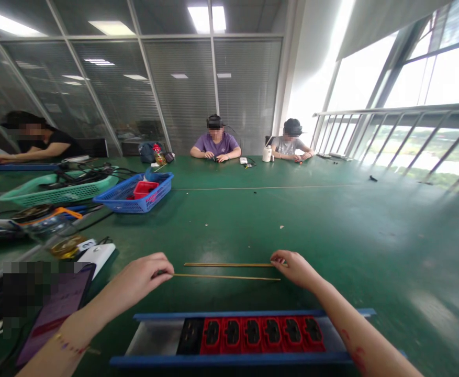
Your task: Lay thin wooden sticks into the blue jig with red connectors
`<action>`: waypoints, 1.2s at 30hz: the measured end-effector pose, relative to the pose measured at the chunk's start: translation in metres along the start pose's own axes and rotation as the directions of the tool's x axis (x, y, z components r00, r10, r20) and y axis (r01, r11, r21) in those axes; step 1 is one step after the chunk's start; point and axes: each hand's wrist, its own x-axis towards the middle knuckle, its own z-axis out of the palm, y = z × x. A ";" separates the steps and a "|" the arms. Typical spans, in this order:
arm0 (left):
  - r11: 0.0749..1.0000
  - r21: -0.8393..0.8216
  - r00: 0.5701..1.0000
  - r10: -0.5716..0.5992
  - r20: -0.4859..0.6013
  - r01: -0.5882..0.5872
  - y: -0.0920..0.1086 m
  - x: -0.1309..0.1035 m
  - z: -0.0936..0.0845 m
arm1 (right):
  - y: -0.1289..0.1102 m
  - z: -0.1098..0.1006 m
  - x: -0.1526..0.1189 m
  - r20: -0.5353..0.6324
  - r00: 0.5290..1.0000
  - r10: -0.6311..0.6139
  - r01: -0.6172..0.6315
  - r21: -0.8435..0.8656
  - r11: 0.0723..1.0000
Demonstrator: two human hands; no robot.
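- Nearest me sat a blue-railed tray [229, 359] of red and black plastic sockets [262, 333].
- My left hand [141, 280] pinched one thin brass rod [227, 277]; my right hand [294, 267] pinched another thin brass rod [229, 264] on the green table [331, 230].
- Farther left stood a blue mesh basket [135, 192].

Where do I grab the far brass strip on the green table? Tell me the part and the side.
Take the far brass strip at an end, pinching from above. It lies flat and thin on the table, running left to right, so only its ends offer purchase. The right hand already touches its right end; the left hand pinches the near strip.
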 end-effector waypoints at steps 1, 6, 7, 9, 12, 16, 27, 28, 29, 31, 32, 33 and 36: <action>1.000 -0.007 1.000 -0.015 0.001 0.015 0.001 0.005 0.007 | -0.001 0.000 0.000 0.001 1.000 -0.005 0.005 0.000 1.000; 0.998 0.009 0.998 -0.058 0.005 0.058 0.003 0.028 0.034 | -0.005 -0.002 -0.002 0.042 0.999 -0.026 0.026 -0.007 1.000; 0.998 0.022 0.998 -0.061 0.011 0.061 0.003 0.032 0.039 | -0.006 -0.003 -0.003 0.059 0.998 -0.033 0.034 -0.014 0.999; 0.997 0.053 0.998 -0.058 0.014 0.057 0.004 0.040 0.046 | -0.010 -0.006 -0.005 0.091 0.994 -0.056 0.060 -0.044 0.997; 0.994 0.113 1.000 -0.009 -0.002 0.010 0.006 0.049 0.054 | -0.015 -0.010 -0.010 0.125 0.987 -0.105 0.121 -0.128 0.984; 0.985 0.169 0.999 0.045 -0.021 -0.041 0.008 0.053 0.057 | -0.019 -0.014 -0.011 0.159 0.979 -0.128 0.168 -0.273 0.947; 0.976 0.210 0.998 0.068 -0.002 -0.066 0.014 0.052 0.057 | -0.026 -0.009 -0.002 0.227 0.970 -0.084 0.175 -0.419 0.891; 0.977 0.203 0.998 0.063 -0.007 -0.061 0.016 0.049 0.055 | -0.026 -0.012 -0.005 0.209 0.975 -0.079 0.159 -0.401 0.902; 0.978 0.200 0.998 0.059 -0.013 -0.055 0.017 0.045 0.052 | -0.027 -0.015 -0.008 0.185 0.980 -0.079 0.144 -0.374 0.916; 0.985 0.166 0.998 0.044 -0.047 -0.035 0.021 0.034 0.046 | -0.029 -0.025 -0.018 0.112 0.990 -0.085 0.115 -0.299 0.947; 0.992 0.124 0.997 0.032 -0.073 -0.023 0.023 0.027 0.042 | -0.032 -0.030 -0.025 0.072 0.993 -0.093 0.109 -0.252 0.962; 0.998 0.060 0.995 0.018 -0.101 -0.012 0.026 0.019 0.039 | -0.035 -0.035 -0.032 0.029 0.994 -0.102 0.106 -0.205 0.973; 0.975 -0.222 0.987 -0.022 -0.162 -0.014 0.037 -0.007 0.031 | -0.048 -0.045 -0.059 -0.105 0.986 -0.127 0.117 -0.098 0.988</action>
